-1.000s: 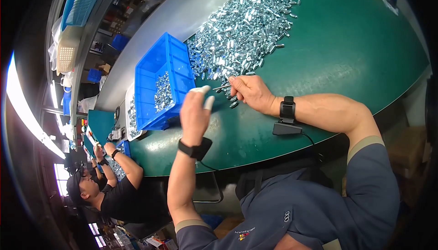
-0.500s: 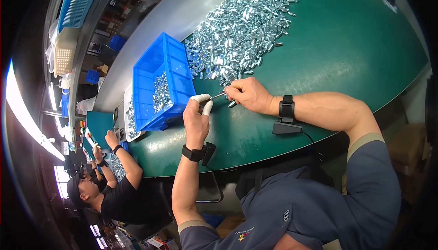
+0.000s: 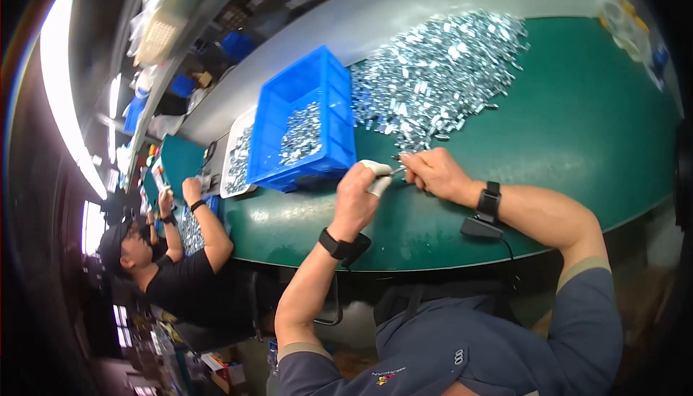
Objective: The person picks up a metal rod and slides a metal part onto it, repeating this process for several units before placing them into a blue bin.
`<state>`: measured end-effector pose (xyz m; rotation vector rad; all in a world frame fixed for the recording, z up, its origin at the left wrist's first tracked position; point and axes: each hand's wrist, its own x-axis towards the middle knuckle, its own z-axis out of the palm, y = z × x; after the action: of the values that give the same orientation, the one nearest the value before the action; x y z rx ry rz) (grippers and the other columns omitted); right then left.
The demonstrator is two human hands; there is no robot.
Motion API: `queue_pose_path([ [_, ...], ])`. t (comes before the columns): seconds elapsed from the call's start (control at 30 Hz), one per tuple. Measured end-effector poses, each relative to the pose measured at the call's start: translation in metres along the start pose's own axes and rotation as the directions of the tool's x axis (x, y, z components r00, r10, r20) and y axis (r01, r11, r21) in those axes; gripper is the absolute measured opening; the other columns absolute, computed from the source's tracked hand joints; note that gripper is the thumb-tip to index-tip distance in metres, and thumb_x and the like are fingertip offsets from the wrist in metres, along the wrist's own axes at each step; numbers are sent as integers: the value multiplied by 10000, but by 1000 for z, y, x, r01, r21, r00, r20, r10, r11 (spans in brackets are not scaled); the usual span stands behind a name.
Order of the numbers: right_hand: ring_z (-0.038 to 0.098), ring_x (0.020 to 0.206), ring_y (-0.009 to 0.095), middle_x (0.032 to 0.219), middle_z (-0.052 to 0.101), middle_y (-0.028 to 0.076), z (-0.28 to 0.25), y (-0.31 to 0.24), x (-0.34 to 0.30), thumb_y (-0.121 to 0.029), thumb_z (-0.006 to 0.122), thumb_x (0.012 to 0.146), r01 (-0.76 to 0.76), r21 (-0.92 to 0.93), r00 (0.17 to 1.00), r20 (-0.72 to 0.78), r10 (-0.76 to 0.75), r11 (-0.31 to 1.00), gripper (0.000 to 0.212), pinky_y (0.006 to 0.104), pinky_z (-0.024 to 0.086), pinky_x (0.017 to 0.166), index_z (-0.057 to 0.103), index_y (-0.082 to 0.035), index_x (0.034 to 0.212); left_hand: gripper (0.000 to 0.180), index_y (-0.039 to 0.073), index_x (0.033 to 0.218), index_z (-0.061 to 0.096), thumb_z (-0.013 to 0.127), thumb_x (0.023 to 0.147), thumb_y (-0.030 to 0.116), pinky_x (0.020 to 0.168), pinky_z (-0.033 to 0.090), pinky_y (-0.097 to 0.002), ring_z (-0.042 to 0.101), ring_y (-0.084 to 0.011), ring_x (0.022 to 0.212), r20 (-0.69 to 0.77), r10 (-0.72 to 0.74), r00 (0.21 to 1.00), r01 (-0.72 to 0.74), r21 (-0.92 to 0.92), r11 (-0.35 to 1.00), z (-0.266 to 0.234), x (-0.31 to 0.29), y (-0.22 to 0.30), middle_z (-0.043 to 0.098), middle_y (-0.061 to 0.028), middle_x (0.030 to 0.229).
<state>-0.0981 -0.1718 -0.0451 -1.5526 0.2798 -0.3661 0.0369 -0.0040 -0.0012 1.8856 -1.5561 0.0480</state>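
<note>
My left hand (image 3: 355, 201), white coverings on its thumb and forefinger, pinches something small and mostly hidden at the fingertips. My right hand (image 3: 442, 174) grips a thin metal rod (image 3: 398, 170), its end meeting the left fingertips. Both hands hover over the green tabletop (image 3: 570, 136), just in front of a large pile of small silvery metal parts (image 3: 433, 71). Left of the pile stands a blue plastic bin (image 3: 338, 118), tilted, with more of these metal parts (image 3: 302, 132) inside.
A white tray (image 3: 229, 188) of metal parts sits beyond the bin. Further left, a co-worker in black (image 3: 184, 270) works at the same bench. A clear plastic bag (image 3: 626, 31) lies at the far right corner. Shelves with baskets (image 3: 160, 38) rise at the back left.
The view has shifted, so bench, bin and pile appear further right. My hands remain close together, the rod still at the left fingertips.
</note>
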Motion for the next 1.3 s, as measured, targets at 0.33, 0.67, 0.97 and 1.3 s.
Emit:
queue_pose_path([
  [0.33, 574, 547, 108, 610, 627, 43, 8, -2, -3, -369, 573, 1060, 56, -99, 994, 101, -46, 993, 466, 292, 451, 531, 706, -14, 789, 157, 45, 1005, 711, 764, 860, 22, 767, 533, -381, 668, -300, 887, 1, -184, 983, 182, -171, 968, 1, -8, 14, 684, -114, 948],
  [0.67, 562, 579, 96, 636, 618, 28, 15, 7, -14, -240, 612, 1035, 309, -156, 951, 25, -309, 938, 318, 290, 441, 545, 688, -6, 834, 146, 41, 1015, 710, 757, 876, 41, 783, 540, -379, 673, -277, 881, -32, -137, 990, 134, -81, 988, -13, -19, 18, 675, -107, 935],
  [0.97, 495, 564, 58, 662, 589, -8, -5, 14, 14, -266, 590, 1047, 86, 154, 950, -309, -35, 984, 328, 244, 389, 513, 653, -29, 829, 196, 72, 997, 732, 788, 812, 41, 835, 542, -406, 684, -329, 938, -269, 51, 962, 22, 261, 965, -107, 4, -11, 721, -117, 974],
  [1.3, 533, 604, 53, 669, 604, -7, -6, 8, 9, -295, 604, 1033, 79, 175, 950, -312, -21, 981, 367, 237, 415, 542, 660, -25, 790, 244, 60, 1053, 731, 804, 821, 78, 794, 534, -407, 660, -340, 900, 133, -16, 991, -10, 192, 981, 5, 5, 22, 677, -129, 978],
])
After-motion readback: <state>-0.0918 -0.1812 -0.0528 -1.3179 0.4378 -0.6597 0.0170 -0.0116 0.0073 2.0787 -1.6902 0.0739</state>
